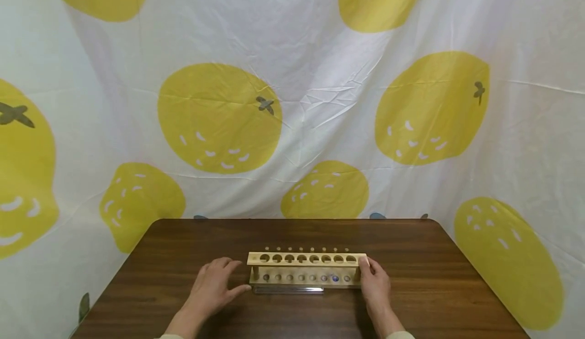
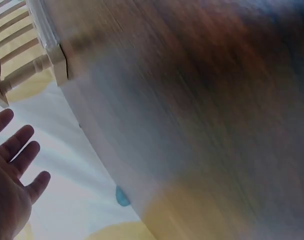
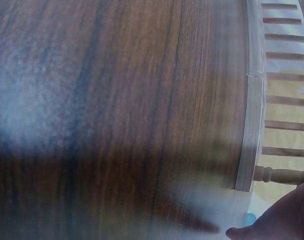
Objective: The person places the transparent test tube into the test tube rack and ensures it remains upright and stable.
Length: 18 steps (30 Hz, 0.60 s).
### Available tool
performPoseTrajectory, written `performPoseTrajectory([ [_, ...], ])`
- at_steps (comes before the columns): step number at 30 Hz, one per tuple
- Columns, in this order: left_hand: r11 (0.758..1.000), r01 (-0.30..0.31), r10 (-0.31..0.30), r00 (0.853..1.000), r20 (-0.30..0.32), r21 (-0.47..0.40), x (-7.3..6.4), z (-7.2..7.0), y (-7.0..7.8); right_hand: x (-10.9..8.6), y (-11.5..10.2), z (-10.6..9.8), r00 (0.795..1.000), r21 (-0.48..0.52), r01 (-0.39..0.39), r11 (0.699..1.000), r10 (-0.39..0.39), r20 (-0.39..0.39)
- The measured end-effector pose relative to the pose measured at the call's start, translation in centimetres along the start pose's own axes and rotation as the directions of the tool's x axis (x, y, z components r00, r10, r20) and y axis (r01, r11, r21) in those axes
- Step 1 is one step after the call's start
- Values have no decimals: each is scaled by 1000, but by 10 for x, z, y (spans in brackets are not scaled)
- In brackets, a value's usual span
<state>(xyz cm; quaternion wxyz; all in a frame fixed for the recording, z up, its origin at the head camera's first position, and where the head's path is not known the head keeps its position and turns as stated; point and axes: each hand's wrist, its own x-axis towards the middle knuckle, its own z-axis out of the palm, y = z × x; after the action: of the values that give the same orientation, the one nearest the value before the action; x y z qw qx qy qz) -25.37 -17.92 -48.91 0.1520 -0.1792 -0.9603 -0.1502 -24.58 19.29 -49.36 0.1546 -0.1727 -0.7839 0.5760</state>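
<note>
A pale wooden test tube rack (image 1: pixel 307 259) stands upright on the table, its upper board pierced by a row of round holes above a lower board. Along its front edge, toward the left, lies a clear glass test tube (image 1: pixel 289 290). My right hand (image 1: pixel 377 284) grips the rack's right end, the thumb on the upper board; some of its fingers are hidden. My left hand (image 1: pixel 211 287) is beside the left end with fingers spread and nothing held. In the left wrist view, the left hand's fingers (image 2: pixel 24 157) are apart near the rack's end post (image 2: pixel 29 70).
The dark wood-grain table (image 1: pixel 439 288) has rounded far corners. A row of small pegs (image 1: pixel 313 249) shows behind the rack's upper board. Behind the table hangs a white cloth (image 1: pixel 311 95) printed with large yellow lemons.
</note>
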Motion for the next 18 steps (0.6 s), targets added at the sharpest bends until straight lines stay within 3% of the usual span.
performPoseTrajectory([
  [5, 999, -33, 33, 999, 8, -18, 2, 0, 6, 0, -2, -1, 1000, -13, -3, 1000, 3, 2],
  [11, 994, -105, 104, 994, -29, -42, 2, 1, 12, 0, -1, -2, 1000, -6, -2, 1000, 2, 10],
  [18, 977, -209, 207, 976, -76, -28, 1, 6, 18, 1, 0, -1, 1000, -8, -10, 1000, 10, 8],
])
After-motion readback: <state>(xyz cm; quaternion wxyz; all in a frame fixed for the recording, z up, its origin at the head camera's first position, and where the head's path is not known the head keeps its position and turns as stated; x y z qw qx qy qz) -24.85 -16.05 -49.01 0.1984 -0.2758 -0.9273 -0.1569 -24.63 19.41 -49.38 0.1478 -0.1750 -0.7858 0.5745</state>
